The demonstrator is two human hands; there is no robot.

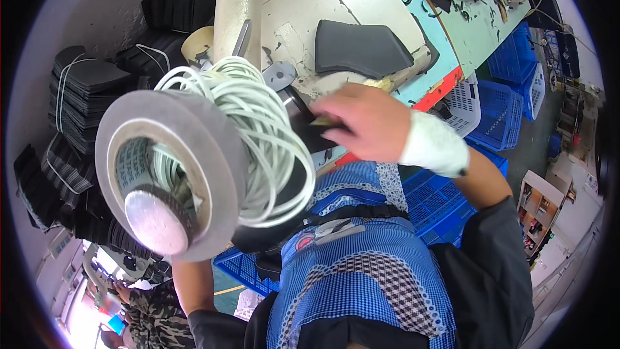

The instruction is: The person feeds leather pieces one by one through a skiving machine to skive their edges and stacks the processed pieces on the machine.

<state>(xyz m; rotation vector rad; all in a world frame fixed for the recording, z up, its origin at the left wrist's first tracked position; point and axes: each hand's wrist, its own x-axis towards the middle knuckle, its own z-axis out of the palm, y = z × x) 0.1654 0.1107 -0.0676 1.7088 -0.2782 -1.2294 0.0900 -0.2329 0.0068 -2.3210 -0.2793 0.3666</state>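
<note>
close to the camera at the left, a grey tape roll (169,174) and a coil of white cord (258,136) hide the left hand, so its grip cannot be told. rightward, the right hand (368,123), wrist wrapped in white, pinches a dark flat piece (316,130) at the counter (478,32) edge, below a dark shaped panel (358,48).

The right hand (365,123) pinches a dark piece (316,130) beside a tape roll (171,171) and coiled white cord (258,136).
</note>
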